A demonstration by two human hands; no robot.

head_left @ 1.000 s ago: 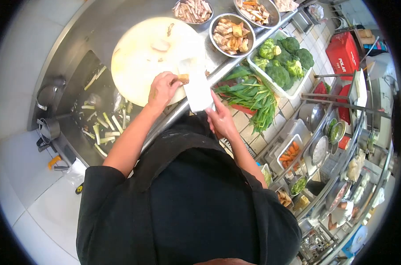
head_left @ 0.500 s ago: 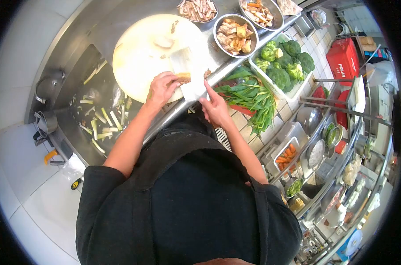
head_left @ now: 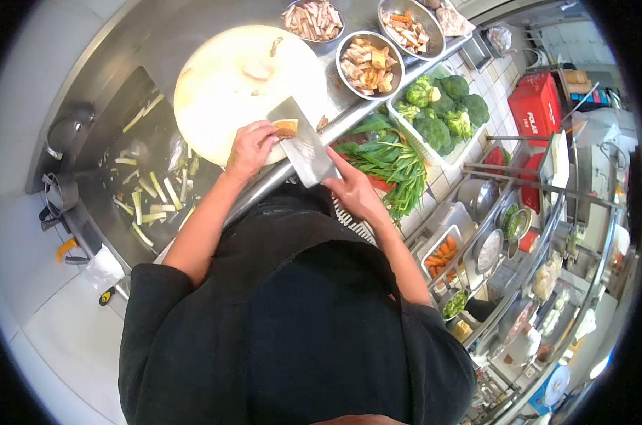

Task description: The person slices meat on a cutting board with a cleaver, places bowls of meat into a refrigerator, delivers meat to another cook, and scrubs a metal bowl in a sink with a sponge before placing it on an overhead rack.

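Note:
My left hand (head_left: pixel 249 150) pinches a brownish piece of meat (head_left: pixel 286 127) with a yellow side, over the near edge of a round chopping board (head_left: pixel 215 99). Against the meat lies the broad blade of a cleaver (head_left: pixel 305 150), slanting from the board out over the counter rim. My right hand (head_left: pixel 355 190) is closed at the blade's near end; the handle is hidden. A pale scrap (head_left: pixel 257 71) and a small brown bit (head_left: pixel 276 47) rest further back on the board. Another brown scrap (head_left: pixel 322 122) sits on the steel beside the cleaver.
Metal bowls of cut meat (head_left: pixel 370 64), pale strips (head_left: pixel 312 20) and mixed pieces (head_left: pixel 411 32) stand behind the board. The sink (head_left: pixel 116 191) on the left holds scallion pieces. To the right are a crate of broccoli (head_left: pixel 445 113), leafy greens (head_left: pixel 388 166) and shelves with carrots (head_left: pixel 441 258).
The cleaver blade has turned, now slanting from upper left to lower right, and no longer glares white. My left hand still holds the meat. The view has shifted slightly.

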